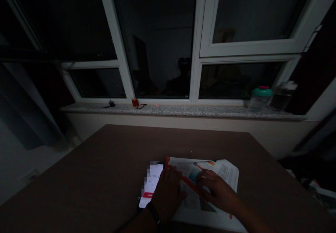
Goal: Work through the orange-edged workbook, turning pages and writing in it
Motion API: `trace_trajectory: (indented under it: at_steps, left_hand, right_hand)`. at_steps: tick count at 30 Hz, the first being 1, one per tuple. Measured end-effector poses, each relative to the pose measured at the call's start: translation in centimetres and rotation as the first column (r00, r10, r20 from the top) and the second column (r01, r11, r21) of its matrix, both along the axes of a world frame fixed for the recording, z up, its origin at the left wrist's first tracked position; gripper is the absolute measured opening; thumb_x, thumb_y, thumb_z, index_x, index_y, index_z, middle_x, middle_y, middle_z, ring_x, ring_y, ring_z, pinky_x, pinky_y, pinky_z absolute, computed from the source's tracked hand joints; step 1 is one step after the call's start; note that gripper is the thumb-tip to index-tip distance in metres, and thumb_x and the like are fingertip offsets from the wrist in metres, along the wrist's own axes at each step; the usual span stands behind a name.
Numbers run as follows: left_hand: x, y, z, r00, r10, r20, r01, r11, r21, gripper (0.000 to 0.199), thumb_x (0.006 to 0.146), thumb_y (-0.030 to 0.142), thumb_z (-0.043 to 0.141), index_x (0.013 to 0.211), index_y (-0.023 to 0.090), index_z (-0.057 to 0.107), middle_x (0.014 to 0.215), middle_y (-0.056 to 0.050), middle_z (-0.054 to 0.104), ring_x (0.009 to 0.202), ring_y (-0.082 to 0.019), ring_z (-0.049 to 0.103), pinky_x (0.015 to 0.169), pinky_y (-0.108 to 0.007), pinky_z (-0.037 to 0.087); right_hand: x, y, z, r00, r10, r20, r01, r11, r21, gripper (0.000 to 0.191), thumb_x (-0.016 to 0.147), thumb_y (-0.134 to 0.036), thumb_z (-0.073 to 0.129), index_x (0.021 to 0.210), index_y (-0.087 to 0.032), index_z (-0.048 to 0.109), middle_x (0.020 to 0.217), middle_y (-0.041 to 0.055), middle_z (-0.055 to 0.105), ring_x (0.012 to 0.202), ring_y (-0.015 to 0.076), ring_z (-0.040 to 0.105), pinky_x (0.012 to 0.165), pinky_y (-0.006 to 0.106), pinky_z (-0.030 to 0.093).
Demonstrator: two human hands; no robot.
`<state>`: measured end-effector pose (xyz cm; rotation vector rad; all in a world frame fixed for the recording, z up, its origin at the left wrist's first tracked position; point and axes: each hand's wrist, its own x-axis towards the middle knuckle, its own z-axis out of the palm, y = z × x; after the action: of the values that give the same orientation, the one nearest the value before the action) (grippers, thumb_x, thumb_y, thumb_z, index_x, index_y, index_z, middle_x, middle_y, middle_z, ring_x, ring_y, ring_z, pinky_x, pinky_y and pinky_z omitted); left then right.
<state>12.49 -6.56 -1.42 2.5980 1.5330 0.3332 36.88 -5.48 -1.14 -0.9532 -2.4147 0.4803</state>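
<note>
A printed paper sheet (193, 217) with red strips, text and pictures lies on the brown table. Part of it is folded over, and a red-edged strip runs diagonally between my hands. My left hand (169, 192) rests on the sheet's left side, palm down with fingers stretched out, and a dark band circles its wrist. With curled fingers, my right hand (216, 189) grips the folded part; its fingertips are partly hidden. Just left of my left hand lies a phone (151, 184) with a lit screen showing a timer and a red bar.
Beyond the table (126, 145) a speckled stone sill (183, 111) runs under dark windows. On it stand a green-lidded jar (261, 98), a clear container (283, 96), a small red can (134, 102) and a small dark item (111, 103). A grey curtain (28, 114) hangs at left.
</note>
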Motion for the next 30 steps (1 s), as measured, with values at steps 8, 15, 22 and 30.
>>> trace_trajectory:
  at_steps: [8,15,22,30]
  left_hand:
    - [-0.1,-0.1,0.1,0.999,0.041,-0.022,-0.041,0.999,0.025,0.053,0.087,0.032,0.066,0.136,0.022,0.050,0.147,-0.014,0.040,0.138,-0.033,0.029,0.111,-0.054,0.021]
    - [0.1,-0.2,0.5,0.996,0.078,-0.043,-0.079,0.997,-0.016,0.053,0.089,0.036,0.064,0.137,0.019,0.050,0.147,-0.015,0.039,0.138,-0.035,0.029,0.111,-0.054,0.022]
    - [-0.1,-0.1,0.2,0.994,0.099,-0.045,-0.101,0.995,-0.026,0.057,0.091,0.043,0.060,0.140,0.018,0.047,0.147,-0.014,0.040,0.139,-0.033,0.026,0.113,-0.053,0.019]
    - [0.0,-0.1,0.9,0.991,0.120,-0.059,-0.122,0.992,-0.039,0.053,0.091,0.044,0.060,0.138,0.020,0.049,0.147,-0.013,0.040,0.139,-0.032,0.026,0.113,-0.054,0.016]
  right_hand:
    - [0.0,0.2,-0.2,1.000,-0.002,0.009,0.002,1.000,0.008,0.019,0.084,-0.012,0.055,0.096,-0.024,0.064,0.101,0.0047,0.065,0.095,0.0208,0.056,0.085,0.035,0.043]
    - [0.1,0.1,-0.1,1.000,-0.011,0.012,0.011,1.000,-0.002,0.016,0.085,-0.014,0.055,0.095,-0.023,0.064,0.099,0.0048,0.065,0.095,0.0213,0.056,0.086,0.037,0.043]
    - [0.2,0.2,-0.3,1.000,-0.001,-0.003,0.001,1.000,-0.005,0.018,0.085,-0.013,0.055,0.094,-0.023,0.065,0.097,0.0044,0.065,0.095,0.0212,0.056,0.085,0.037,0.043]
    - [0.1,0.2,-0.2,1.000,-0.015,-0.002,0.015,1.000,-0.008,0.018,0.083,-0.012,0.057,0.094,-0.024,0.065,0.098,0.0040,0.065,0.095,0.0207,0.056,0.084,0.036,0.044]
